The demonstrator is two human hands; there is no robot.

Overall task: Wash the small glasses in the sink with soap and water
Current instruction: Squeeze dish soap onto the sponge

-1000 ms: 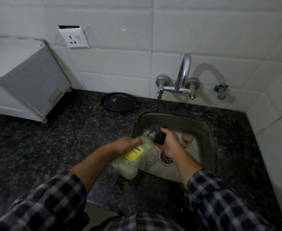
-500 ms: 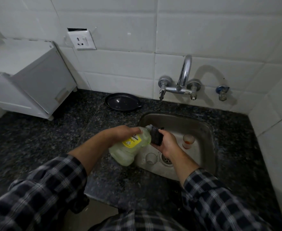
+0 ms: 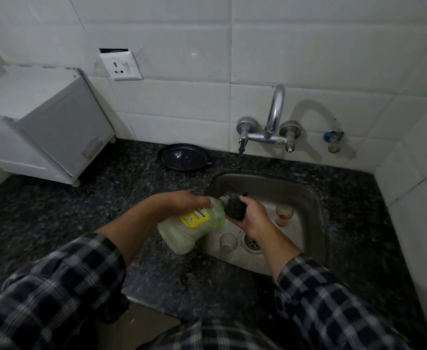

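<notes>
My left hand (image 3: 179, 202) grips a pale green soap bottle (image 3: 191, 227) with a yellow label, tipped on its side so its nozzle points right. The nozzle touches a dark scrubbing sponge (image 3: 235, 209) held in my right hand (image 3: 251, 215) over the left part of the steel sink (image 3: 308, 198). Two small glasses stand upright in the sink: a clear one (image 3: 228, 241) beside the drain, below the bottle, and one with orange residue (image 3: 284, 214) to the right of my right hand.
A chrome tap (image 3: 274, 117) is mounted on the tiled wall above the sink, with no water visible. A black dish (image 3: 183, 157) lies on the dark granite counter (image 3: 55, 210) at the back. A white appliance (image 3: 43, 127) stands at the left.
Both hands, with bottle and sponge, have lifted slightly toward the sink's back left, uncovering the clear glass by the drain. The bottle stays tipped against the sponge.
</notes>
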